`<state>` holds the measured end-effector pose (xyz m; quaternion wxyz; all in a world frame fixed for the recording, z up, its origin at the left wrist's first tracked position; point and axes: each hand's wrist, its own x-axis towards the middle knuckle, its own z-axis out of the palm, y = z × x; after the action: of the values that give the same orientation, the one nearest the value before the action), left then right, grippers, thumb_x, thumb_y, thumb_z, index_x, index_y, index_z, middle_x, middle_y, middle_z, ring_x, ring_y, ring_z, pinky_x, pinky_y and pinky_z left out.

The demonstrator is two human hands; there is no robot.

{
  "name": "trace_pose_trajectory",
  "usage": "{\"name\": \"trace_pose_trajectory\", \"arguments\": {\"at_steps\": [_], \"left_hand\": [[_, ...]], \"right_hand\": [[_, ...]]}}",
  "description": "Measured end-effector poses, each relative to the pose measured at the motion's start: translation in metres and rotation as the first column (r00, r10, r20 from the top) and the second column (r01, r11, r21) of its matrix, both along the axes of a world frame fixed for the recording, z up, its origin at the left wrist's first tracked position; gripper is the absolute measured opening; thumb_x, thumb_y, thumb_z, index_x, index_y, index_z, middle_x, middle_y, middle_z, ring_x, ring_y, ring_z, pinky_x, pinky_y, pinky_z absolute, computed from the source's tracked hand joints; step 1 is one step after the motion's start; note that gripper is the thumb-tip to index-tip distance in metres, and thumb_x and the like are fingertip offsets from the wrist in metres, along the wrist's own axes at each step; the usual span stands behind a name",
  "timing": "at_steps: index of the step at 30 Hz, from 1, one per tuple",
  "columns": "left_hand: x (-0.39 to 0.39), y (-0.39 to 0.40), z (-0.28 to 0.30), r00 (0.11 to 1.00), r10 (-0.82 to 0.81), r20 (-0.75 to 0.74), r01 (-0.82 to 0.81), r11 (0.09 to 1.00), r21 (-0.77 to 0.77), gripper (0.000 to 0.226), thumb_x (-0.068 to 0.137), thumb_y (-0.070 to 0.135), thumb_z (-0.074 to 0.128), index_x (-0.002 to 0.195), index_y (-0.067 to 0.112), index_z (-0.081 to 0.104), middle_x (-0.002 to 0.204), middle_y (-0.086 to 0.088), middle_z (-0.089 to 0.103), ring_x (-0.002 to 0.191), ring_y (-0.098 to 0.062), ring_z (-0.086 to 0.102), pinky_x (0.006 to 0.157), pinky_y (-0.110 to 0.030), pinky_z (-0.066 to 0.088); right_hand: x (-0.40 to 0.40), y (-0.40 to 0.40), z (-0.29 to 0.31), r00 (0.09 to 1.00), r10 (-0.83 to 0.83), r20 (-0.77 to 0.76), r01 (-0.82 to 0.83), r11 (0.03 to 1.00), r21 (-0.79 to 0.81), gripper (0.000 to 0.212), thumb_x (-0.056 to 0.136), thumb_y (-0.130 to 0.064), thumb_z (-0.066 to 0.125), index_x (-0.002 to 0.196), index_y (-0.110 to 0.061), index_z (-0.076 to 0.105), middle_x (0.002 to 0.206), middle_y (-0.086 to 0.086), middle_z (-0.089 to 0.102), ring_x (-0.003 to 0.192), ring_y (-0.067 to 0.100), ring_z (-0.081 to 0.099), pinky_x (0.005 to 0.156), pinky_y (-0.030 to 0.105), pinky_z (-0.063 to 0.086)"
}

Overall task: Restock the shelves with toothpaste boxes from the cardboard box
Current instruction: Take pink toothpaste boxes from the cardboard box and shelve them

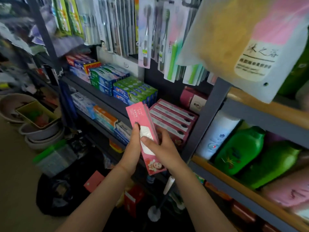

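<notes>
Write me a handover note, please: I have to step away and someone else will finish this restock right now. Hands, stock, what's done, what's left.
Left hand and right hand together hold a small bundle of pink toothpaste boxes, tilted, in front of the shelf.
Just behind it, a stack of matching pink boxes already lies on that shelf, next to the green and blue toothpaste boxes.
Done: some pink boxes are already shelved.
Left: probably set the held bundle on or beside the pink stack. The cardboard box is not in view, so the remaining stock cannot be told.
</notes>
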<state>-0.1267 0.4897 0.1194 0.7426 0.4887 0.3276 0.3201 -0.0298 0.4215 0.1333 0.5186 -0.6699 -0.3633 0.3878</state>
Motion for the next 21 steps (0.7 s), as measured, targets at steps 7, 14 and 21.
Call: {"name": "trace_pose_trajectory", "arguments": {"at_steps": [7, 14, 21], "left_hand": [[0.022, 0.086, -0.015, 0.922, 0.223, -0.317, -0.059, 0.889, 0.454, 0.020, 0.099, 0.027, 0.046, 0.110, 0.022, 0.062, 0.110, -0.002, 0.061, 0.109, -0.023, 0.057, 0.094, -0.040, 0.046], [0.056, 0.129, -0.030, 0.730, 0.150, -0.666, 0.645, 0.170, 0.745, 0.070, 0.092, 0.036, 0.046, 0.153, 0.007, 0.026, 0.161, -0.013, 0.022, 0.150, -0.030, 0.013, 0.123, -0.047, 0.008], [0.062, 0.151, -0.047, 0.580, 0.222, -0.784, 0.805, -0.014, 0.593, 0.090, 0.095, 0.045, 0.043, 0.156, 0.007, -0.010, 0.165, -0.013, -0.009, 0.152, -0.030, -0.012, 0.123, -0.051, 0.000]], "right_hand": [[0.025, 0.056, 0.034, 0.738, -0.238, 0.631, 0.330, 0.944, -0.029, 0.077, 0.074, -0.061, 0.071, 0.134, -0.026, 0.039, 0.124, 0.001, 0.055, 0.111, 0.021, 0.058, 0.091, 0.039, 0.051], [0.067, 0.107, 0.040, 0.344, 0.020, 0.939, 0.651, 0.715, -0.254, 0.085, 0.083, -0.061, 0.062, 0.140, -0.008, 0.028, 0.137, 0.021, 0.043, 0.123, 0.040, 0.044, 0.099, 0.049, 0.039], [0.100, 0.124, 0.047, 0.502, 0.076, 0.862, 0.576, 0.714, -0.399, 0.095, 0.077, -0.069, 0.064, 0.147, -0.016, 0.027, 0.147, 0.015, 0.037, 0.136, 0.037, 0.033, 0.110, 0.055, 0.026]]}}
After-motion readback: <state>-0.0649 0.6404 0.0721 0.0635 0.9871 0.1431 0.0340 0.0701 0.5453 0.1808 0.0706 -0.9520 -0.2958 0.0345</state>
